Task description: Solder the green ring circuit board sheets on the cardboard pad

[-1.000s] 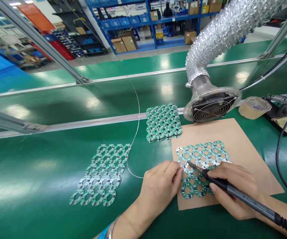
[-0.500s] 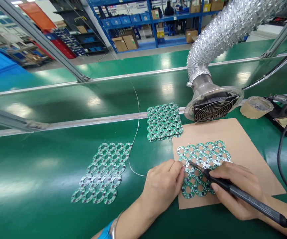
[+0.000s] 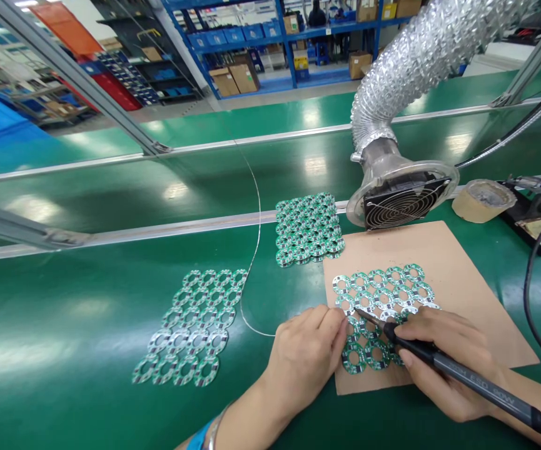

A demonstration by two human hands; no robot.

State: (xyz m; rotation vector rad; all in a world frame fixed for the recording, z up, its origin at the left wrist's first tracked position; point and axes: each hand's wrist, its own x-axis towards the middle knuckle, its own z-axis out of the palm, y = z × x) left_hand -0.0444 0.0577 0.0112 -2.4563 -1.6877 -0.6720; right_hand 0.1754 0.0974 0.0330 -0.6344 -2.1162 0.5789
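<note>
On the cardboard sheet point(image 3: 467, 312) at the right of the desk point(image 3: 87, 350) lies the working panel point(image 3: 377, 300), a grid of joined green ring boards. The soldering work looks under way there: the right hand point(image 3: 448, 362) grips the soldering iron point(image 3: 471, 378), its tip down at the left side of the panel, though whether it touches is too small to tell. The left hand point(image 3: 310, 344) is drawn narrow by the panel's left edge, seemingly pinching the pale wire point(image 3: 259, 215) that runs in from the far side; its fingertips are partly hidden. Which rings are finished cannot be told.

Left of the hands lies a left panel point(image 3: 199, 317), and a far stack point(image 3: 308, 231) of similar panels sits beyond the hands; whether either is done or waiting does not show.

The fan hood point(image 3: 404, 200) on its silver duct point(image 3: 406, 75) faces the far edge of the sheet, apart from the hands. To the far right are a pale round tub point(image 3: 483, 201) and an iron stand point(image 3: 540, 200). The right hand and the iron hide the panel's near right part.
</note>
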